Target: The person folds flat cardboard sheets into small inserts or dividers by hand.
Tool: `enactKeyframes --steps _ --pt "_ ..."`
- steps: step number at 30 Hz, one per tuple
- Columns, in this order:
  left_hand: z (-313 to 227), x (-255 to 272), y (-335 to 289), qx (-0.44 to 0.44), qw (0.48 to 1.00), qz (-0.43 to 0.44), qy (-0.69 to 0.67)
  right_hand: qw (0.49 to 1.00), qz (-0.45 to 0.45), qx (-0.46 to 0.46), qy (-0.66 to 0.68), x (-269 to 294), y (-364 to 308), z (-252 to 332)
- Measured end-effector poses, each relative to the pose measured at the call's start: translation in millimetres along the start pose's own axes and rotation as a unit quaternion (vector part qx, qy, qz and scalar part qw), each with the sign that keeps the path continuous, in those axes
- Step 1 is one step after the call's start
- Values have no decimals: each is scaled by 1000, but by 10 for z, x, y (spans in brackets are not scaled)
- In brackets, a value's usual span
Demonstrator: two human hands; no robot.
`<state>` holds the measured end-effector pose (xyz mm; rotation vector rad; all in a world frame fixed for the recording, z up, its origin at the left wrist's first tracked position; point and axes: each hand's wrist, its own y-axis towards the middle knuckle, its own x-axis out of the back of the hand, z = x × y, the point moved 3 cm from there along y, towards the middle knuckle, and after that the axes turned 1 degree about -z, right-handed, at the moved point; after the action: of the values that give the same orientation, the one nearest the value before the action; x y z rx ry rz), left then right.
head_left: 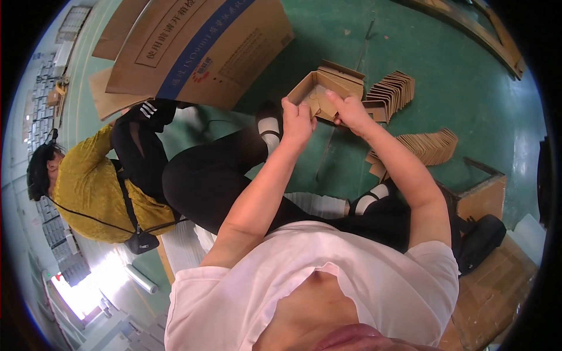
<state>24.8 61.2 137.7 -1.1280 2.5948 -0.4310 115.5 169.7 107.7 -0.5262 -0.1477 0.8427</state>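
Note:
Between my two hands is a small open cardboard box [303,89], held over the green floor with its open side facing me. My left hand [298,121] is closed on its near left corner, thumb up. My right hand [349,111] grips the near right side, with the thumb reaching over the edge to the inside. Folded flaps show inside the box. Just right of my right hand stands a row of bent cardboard pieces [393,93], nested closely together. A second such row [430,147] lies nearer, beyond my right forearm.
A large printed carton [234,58] with a blue stripe stands at the far left. Beside it sits a person in a yellow top [93,181]. To my right are an open cardboard box [485,198], a black bag [483,238] and a brown cardboard surface [497,292].

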Motion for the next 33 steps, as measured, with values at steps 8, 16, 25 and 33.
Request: enactKeyframes --steps 8,16,25,33 --pt "-6 98 144 -61 996 -1 63 951 88 81 -285 269 8 344" --pt "267 -87 38 -70 968 117 213 870 128 121 -461 741 88 473" --pt "550 -6 96 -34 908 156 388 861 5 -74 -503 1567 206 -718" --pt "595 6 156 -20 899 178 399 800 -230 19 -554 1589 399 -991"
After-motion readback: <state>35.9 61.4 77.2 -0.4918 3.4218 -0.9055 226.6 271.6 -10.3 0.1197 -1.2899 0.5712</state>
